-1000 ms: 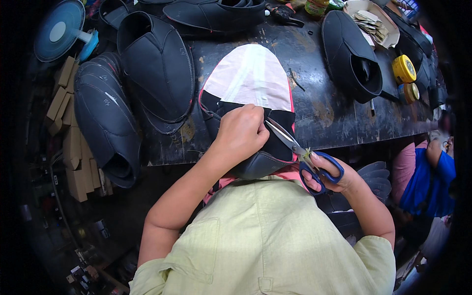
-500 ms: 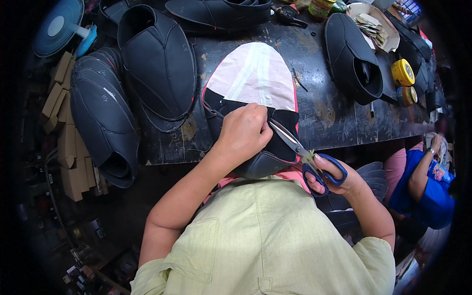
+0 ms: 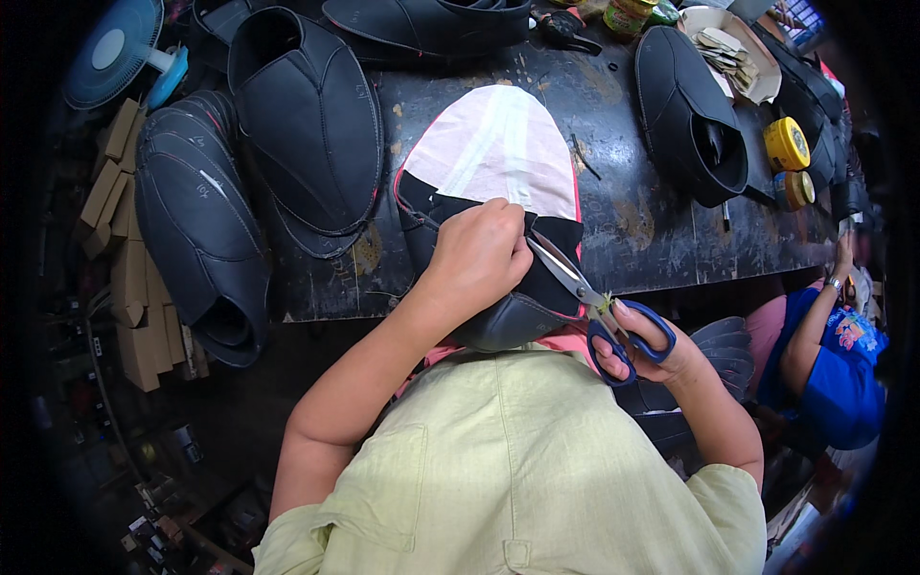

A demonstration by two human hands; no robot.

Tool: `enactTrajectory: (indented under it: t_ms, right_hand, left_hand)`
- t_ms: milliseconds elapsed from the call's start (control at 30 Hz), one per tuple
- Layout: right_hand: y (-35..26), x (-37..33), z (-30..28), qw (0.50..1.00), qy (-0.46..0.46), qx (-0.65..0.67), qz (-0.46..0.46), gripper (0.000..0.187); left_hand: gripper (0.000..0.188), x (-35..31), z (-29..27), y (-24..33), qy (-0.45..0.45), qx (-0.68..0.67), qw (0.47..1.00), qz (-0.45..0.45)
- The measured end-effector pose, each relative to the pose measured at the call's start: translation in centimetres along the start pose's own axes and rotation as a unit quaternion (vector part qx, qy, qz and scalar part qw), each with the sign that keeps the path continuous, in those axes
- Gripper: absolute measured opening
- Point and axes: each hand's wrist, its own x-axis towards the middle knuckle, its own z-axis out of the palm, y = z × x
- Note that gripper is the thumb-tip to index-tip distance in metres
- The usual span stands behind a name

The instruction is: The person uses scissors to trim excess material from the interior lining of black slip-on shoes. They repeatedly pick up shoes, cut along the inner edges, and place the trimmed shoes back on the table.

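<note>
At the upper right, an open cream cardboard tray (image 3: pixel 767 79) holds a heap of flat, pale pieces (image 3: pixel 725 57); below it sit a round yellow tub (image 3: pixel 786 144) and a smaller yellow-brown jar (image 3: pixel 793 191), contents hidden. Stitched black shoe uppers (image 3: pixel 307 125) crowd the upper left, beside a blue fan (image 3: pixel 110 50). At centre, over the dark worn table's (image 3: pixel 623 182) near edge, lies a black shoe piece with pale pink lining (image 3: pixel 498 144). The clenched left hand (image 3: pixel 479 251) covers part of it, hiding what its fingers pinch. The right hand (image 3: pixel 652 343) grips navy-handled metal scissors (image 3: pixel 565 270), tips beside the left fist.
</note>
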Motion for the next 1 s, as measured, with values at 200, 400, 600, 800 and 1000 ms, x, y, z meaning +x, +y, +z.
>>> enactTrajectory:
  t_ms: [200, 400, 600, 800, 1000]
  right_hand:
    - [0.2, 0.2, 1.8, 0.999, 0.04, -0.005, -0.02, 0.042]
    - [0.0, -0.1, 3.5, 0.995, 0.097, -0.017, -0.012, 0.043]
    - [0.1, -0.1, 2.8, 0.984, 0.114, -0.14, -0.008, 0.04]
    - [-0.6, -0.9, 0.4, 0.94, 0.175, -0.271, -0.11, 0.028]
    - [0.2, -2.9, -2.2, 0.754, 0.355, -0.517, -0.198, 0.035]
  left_hand:
    - [0.011, -0.3, 0.2, -0.1, 0.015, -0.015, 1.0, 0.004]
    - [0.011, -0.5, 0.5, -0.3, 0.027, -0.013, 0.999, 0.012]
    - [0.014, -0.5, -2.1, 1.1, 0.014, -0.071, 0.997, 0.033]
    - [0.071, -4.4, -12.2, -1.2, -0.015, 0.029, 0.992, 0.124]
    - [0.022, -6.3, -9.9, 0.2, -0.049, 0.014, 0.981, 0.186]
